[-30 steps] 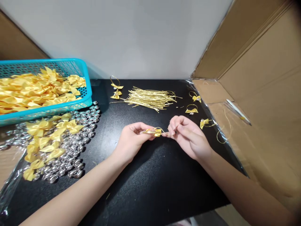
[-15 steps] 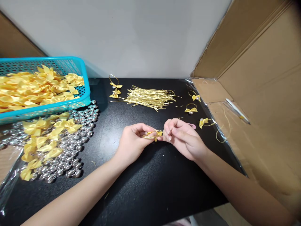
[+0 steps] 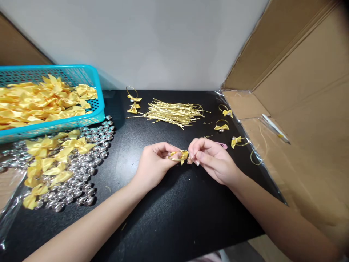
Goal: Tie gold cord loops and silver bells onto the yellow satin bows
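Observation:
Between thumb and fingers, my left hand (image 3: pixel 158 160) pinches a yellow ribbon bow (image 3: pixel 183 157) with a loop of gold cord on it. Close by on its right, my right hand (image 3: pixel 211 158) has thumb and fingertips pressed together at the end of the gold loop. What those fingertips grip is too small to make out. A pink tool (image 3: pixel 223 145) lies on the table, partly hidden behind my right hand. Beyond both hands is a pile of cut gold cords (image 3: pixel 174 113).
A blue basket (image 3: pixel 101 98) of yellow bows stands at the left. Silver beads (image 3: pixel 89 189) and loose yellow bows (image 3: pixel 43 156) lie before it. Several looped bows, one a bow with gold loop (image 3: pixel 221 127), rest on the black table (image 3: pixel 163 225). A white pen-like tool (image 3: pixel 275 128) lies on cardboard.
My right hand's thumb and fingers have drawn closer together near the gold loop. The bow in my left hand has shifted slightly to the right.

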{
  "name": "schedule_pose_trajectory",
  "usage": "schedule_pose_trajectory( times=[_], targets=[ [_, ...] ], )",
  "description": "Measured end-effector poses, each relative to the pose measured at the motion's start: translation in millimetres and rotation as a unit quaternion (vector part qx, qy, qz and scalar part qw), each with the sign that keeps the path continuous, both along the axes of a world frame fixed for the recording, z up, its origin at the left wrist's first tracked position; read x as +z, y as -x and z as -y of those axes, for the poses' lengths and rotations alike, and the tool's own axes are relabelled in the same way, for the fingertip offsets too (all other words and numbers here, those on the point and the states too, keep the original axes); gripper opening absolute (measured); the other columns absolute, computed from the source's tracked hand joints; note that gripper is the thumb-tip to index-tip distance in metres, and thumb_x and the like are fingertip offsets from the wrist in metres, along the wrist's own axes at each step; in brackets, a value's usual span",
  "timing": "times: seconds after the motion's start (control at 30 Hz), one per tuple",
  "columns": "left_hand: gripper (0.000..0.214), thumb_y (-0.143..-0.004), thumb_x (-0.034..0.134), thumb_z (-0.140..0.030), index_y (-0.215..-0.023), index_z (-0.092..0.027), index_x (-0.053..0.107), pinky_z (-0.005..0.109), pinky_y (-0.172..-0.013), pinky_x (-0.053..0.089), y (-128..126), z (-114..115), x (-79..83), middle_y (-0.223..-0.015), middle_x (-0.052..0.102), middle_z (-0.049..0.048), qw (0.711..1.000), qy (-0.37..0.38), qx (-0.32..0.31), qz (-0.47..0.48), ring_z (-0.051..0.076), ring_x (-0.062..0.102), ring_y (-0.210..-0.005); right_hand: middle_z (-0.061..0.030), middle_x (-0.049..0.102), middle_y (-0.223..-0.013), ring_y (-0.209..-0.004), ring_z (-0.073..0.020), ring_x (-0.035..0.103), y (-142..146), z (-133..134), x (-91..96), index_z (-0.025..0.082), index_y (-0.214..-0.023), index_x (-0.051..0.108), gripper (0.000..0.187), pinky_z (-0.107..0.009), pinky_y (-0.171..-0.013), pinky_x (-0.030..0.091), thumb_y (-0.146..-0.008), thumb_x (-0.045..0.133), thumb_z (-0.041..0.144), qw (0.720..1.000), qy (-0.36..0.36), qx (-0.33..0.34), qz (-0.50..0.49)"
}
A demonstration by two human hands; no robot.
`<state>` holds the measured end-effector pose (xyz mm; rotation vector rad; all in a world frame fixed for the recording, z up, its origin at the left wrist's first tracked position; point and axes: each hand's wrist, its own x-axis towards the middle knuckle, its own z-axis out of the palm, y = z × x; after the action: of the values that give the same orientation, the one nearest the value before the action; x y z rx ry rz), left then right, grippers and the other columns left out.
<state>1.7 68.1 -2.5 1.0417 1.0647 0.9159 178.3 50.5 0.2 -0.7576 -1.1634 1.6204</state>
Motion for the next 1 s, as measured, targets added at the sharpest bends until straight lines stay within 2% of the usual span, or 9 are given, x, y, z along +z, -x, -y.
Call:
schedule_pose_trajectory(
  times=[0.1,0.2,0.27,0.4,0.57,0.7,0.83,0.9,1.0],
  targets=[
    [0.017,-0.058,0.085,-0.020,-0.063,-0.014,0.070,0.019,-0.061,0.051,2,-1,-1.2,-0.066,0.075,0.0027,0.999,0.030,0.005,0.010,0.010,0.065,-0.058,0.0014,0.058,-0.080,-0.069,-0.0103,0.053,-3,-3,1.9,0.021,-0.078,0.064,0.014,-0.026,-0.069,0.046,-0.081,0.072,0.032,0.998,0.030,-0.053,-0.012],
    [0.014,-0.058,0.083,-0.018,-0.063,-0.014,0.071,0.018,-0.060,0.050,2,-2,-1.4,-0.064,0.075,0.0019,0.999,0.049,-0.011,0.012,0.009,0.064,-0.057,0.0001,0.064,-0.093,-0.088,-0.0128,0.060,-7,-7,5.9,0.023,-0.080,0.065,0.012,-0.028,-0.083,0.050,-0.080,0.072,0.032,0.992,0.048,-0.113,-0.036],
    [0.012,-0.058,0.082,-0.015,-0.062,-0.014,0.071,0.018,-0.060,0.050,1,-2,-1.1,-0.065,0.075,0.0020,0.998,0.060,-0.030,0.007,0.009,0.064,-0.057,0.0007,0.066,-0.093,-0.094,-0.0132,0.062,-10,-9,6.9,0.023,-0.082,0.064,0.010,-0.029,-0.087,0.051,-0.083,0.070,0.032,0.988,0.055,-0.135,-0.047],
    [0.012,-0.056,0.081,-0.011,-0.060,-0.014,0.070,0.019,-0.059,0.049,-1,-1,0.6,-0.065,0.074,0.0023,0.996,0.073,-0.057,0.001,0.010,0.064,-0.057,0.0029,0.066,-0.086,-0.087,-0.0108,0.064,-14,-14,3.3,0.023,-0.081,0.061,0.010,-0.026,-0.084,0.053,-0.083,0.069,0.030,0.981,0.077,-0.171,-0.060],
    [0.013,-0.057,0.083,-0.016,-0.059,-0.014,0.070,0.022,-0.058,0.049,-2,0,3.9,-0.066,0.074,0.0044,0.995,0.078,-0.070,0.001,0.012,0.064,-0.057,0.0044,0.063,-0.082,-0.081,-0.0101,0.065,-17,-18,1.0,0.023,-0.080,0.057,0.015,-0.026,-0.083,0.054,-0.080,0.071,0.028,0.976,0.107,-0.171,-0.085],
    [0.014,-0.056,0.084,-0.016,-0.060,-0.014,0.071,0.022,-0.058,0.049,-2,1,3.3,-0.066,0.074,0.0046,0.993,0.084,-0.077,0.008,0.011,0.063,-0.056,0.0053,0.060,-0.077,-0.076,-0.0100,0.062,-18,-20,2.0,0.023,-0.077,0.054,0.020,-0.027,-0.080,0.054,-0.078,0.073,0.031,0.975,0.107,-0.182,-0.069],
    [0.011,-0.060,0.082,-0.019,-0.061,-0.014,0.072,0.020,-0.058,0.048,-1,1,-2.1,-0.066,0.074,0.0039,0.992,0.097,-0.061,0.043,0.010,0.062,-0.056,-0.0006,0.065,-0.096,-0.095,-0.0157,0.063,-18,-19,-4.1,0.023,-0.086,0.058,0.017,-0.034,-0.090,0.051,-0.079,0.070,0.034,0.975,0.068,-0.207,0.035],
    [0.009,-0.059,0.081,-0.017,-0.061,-0.015,0.072,0.020,-0.058,0.048,-1,0,-4.2,-0.064,0.074,0.0035,0.991,0.116,-0.040,0.060,0.009,0.061,-0.056,-0.0038,0.061,-0.115,-0.108,-0.0186,0.058,-16,-16,-8.7,0.025,-0.099,0.059,0.024,-0.038,-0.094,0.048,-0.078,0.070,0.029,0.951,0.013,-0.276,0.140],
    [0.009,-0.056,0.080,-0.015,-0.061,-0.014,0.073,0.020,-0.061,0.049,-2,-2,-3.8,-0.063,0.073,0.0037,0.985,0.155,-0.002,0.075,0.010,0.063,-0.058,-0.0050,0.055,-0.119,-0.112,-0.0216,0.052,-12,-7,-10.6,0.027,-0.104,0.057,0.030,-0.040,-0.092,0.046,-0.077,0.069,0.022,0.872,-0.136,-0.379,0.280]
  ],
)
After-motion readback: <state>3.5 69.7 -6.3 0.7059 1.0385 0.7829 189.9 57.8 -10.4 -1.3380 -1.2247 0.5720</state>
